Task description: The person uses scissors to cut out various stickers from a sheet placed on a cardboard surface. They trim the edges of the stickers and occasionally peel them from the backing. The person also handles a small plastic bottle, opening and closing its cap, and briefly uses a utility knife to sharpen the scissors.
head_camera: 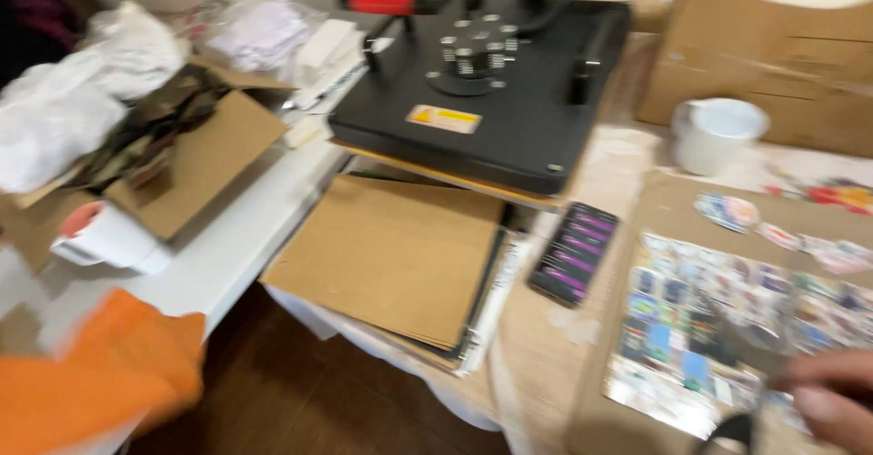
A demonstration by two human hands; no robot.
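My right hand (832,400) comes in at the bottom right corner, blurred, fingers curled beside a small dark object (730,432) whose kind I cannot make out. It lies at the near edge of a glossy sheet of colourful printed pictures (700,328). Only an orange sleeve (95,378) shows at the bottom left, so my left hand itself is lost in blur. Just above the sleeve a white mug with a red inside (105,235) lies on its side on the white table (241,237). Whether it is held is unclear.
A black heat press (482,100) with a red handle (391,0) stands at the middle back, brown paper (391,255) below it. A phone (573,253), another white mug (718,132), a cardboard box (773,46), cut-out pictures (727,211), plastic bags (82,82) and loose cardboard (205,160) surround it.
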